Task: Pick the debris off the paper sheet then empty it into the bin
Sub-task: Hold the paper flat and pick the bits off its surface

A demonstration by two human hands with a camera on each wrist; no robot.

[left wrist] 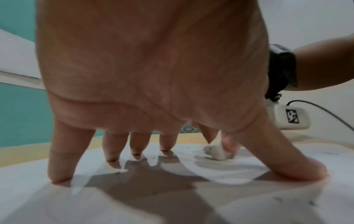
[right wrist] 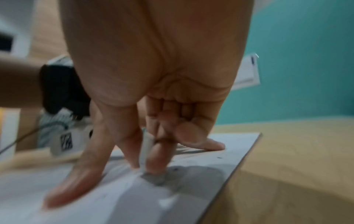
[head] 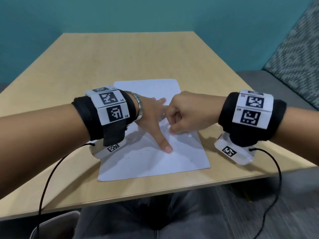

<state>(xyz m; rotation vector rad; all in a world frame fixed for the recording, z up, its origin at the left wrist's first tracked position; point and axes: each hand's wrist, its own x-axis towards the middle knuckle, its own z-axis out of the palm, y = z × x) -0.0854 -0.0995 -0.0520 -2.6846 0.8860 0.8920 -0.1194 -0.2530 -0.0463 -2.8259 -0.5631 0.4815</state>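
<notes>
A white paper sheet (head: 155,166) lies on the wooden table (head: 120,57). My left hand (head: 151,114) lies on it with fingers spread and straight, fingertips (left wrist: 57,175) and thumb (head: 166,147) pressing the paper down. My right hand (head: 172,130) is curled just right of the left thumb. Its thumb and a finger pinch a small white lump of debris (left wrist: 218,153) that touches the sheet; the same lump (right wrist: 145,148) shows between the fingertips in the right wrist view. Another white bit (head: 189,134) and faint dark specks (head: 191,160) lie on the paper.
Below the table's front edge at the lower left, the pale rim of a container (head: 57,221) shows. A patterned seat back (head: 296,57) stands to the right. Black cables (head: 46,183) hang from both wrist cameras over the near edge.
</notes>
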